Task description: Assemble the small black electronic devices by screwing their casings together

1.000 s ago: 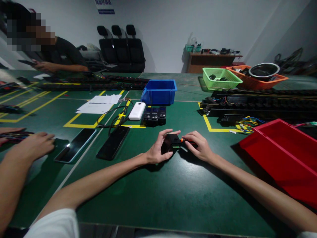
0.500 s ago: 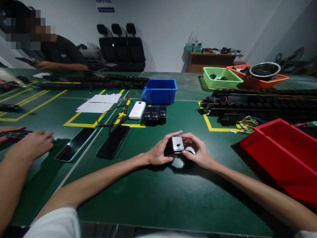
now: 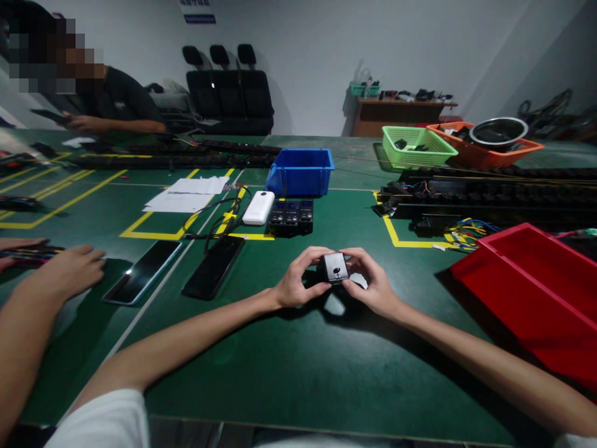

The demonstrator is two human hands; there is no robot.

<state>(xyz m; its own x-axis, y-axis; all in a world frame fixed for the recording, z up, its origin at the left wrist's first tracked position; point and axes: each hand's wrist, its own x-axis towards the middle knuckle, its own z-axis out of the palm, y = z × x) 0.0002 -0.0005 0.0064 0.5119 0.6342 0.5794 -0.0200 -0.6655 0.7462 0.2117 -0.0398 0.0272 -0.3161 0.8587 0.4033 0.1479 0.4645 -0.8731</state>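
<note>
Between my two hands is a small black box-shaped device [image 3: 336,268] with a pale, shiny face that bears a dark round mark. My left hand [image 3: 301,280] grips its left side with thumb and fingers. My right hand [image 3: 372,278] pinches the right side, thumb at the lower corner. The device is held just above the green table [image 3: 289,373]. Beyond my hands stands a group of similar-looking black devices [image 3: 291,218], beside a white power bank [image 3: 259,208]. What the device is exactly I cannot make out.
A red bin [image 3: 536,298] stands at the right, a blue bin [image 3: 301,171] farther back. Two phones, a black one [image 3: 213,267] and another [image 3: 142,272], lie left. A co-worker's hand [image 3: 74,270] handles wires at far left. Long black assemblies [image 3: 494,193] lie at back right.
The device has been tilted slightly, so its pale face shows at a different angle. My left fingers have shifted their hold on it. The co-worker's hand at left has moved slightly.
</note>
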